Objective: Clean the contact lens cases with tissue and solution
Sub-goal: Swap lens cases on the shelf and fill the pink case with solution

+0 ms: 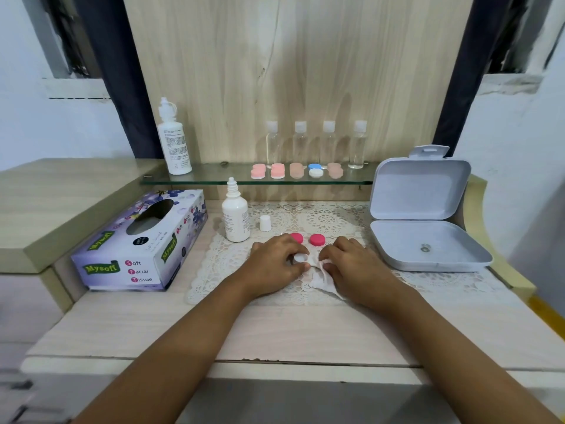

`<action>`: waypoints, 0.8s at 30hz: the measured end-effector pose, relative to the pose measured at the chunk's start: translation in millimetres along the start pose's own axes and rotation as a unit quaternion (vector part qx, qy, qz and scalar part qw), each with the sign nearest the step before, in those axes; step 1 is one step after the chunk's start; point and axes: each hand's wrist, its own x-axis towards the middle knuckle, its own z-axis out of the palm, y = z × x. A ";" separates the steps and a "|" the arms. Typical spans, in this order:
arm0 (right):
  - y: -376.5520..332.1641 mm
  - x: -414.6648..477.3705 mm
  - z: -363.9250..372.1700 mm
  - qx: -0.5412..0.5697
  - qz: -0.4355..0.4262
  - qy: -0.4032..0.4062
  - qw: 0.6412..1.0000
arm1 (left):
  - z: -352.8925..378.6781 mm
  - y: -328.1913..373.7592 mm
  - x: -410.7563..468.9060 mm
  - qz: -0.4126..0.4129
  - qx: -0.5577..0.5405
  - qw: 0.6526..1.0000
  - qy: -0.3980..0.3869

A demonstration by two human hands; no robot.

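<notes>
Pinching one white lens case (300, 258) over the lace mat (214, 264), the left hand (272, 264) has its grip clenched on it. Right hand (354, 266) grip grasps one crumpled tissue (321, 281) just beside the case. Two pink caps (317, 239) lie behind the hands.

Also on the mat and beside it:
- one uncapped solution bottle (235, 217)
- one loose white cap (265, 223)
- one tissue box (137, 246)
- one open grey box (428, 240)

Glass shelf (214, 179):
- one tall bottle (174, 142)
- four clear bottles (301, 145)
- five lens cases (277, 171)

Pale wood bench (305, 332), wood panel (305, 71) behind, white walls (30, 133).

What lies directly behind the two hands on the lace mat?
Two pink lens case caps. The right cap shows whole. The left hand covers part of the left cap; whatever lies under it and the right hand is hidden.
</notes>
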 end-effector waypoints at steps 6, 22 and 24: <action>3.5 2.9 -1.2 0.095 0.047 -0.054 0.993 | 1.2 0.1 -0.4 0.002 -0.005 1.000 -0.006; 2.7 0.8 -5.2 0.348 0.064 0.102 0.930 | -7.8 14.5 -3.3 -0.055 -0.273 0.960 0.033; 2.0 1.4 -5.5 0.341 0.079 0.131 0.928 | -7.5 14.0 -4.1 -0.046 -0.304 0.951 0.030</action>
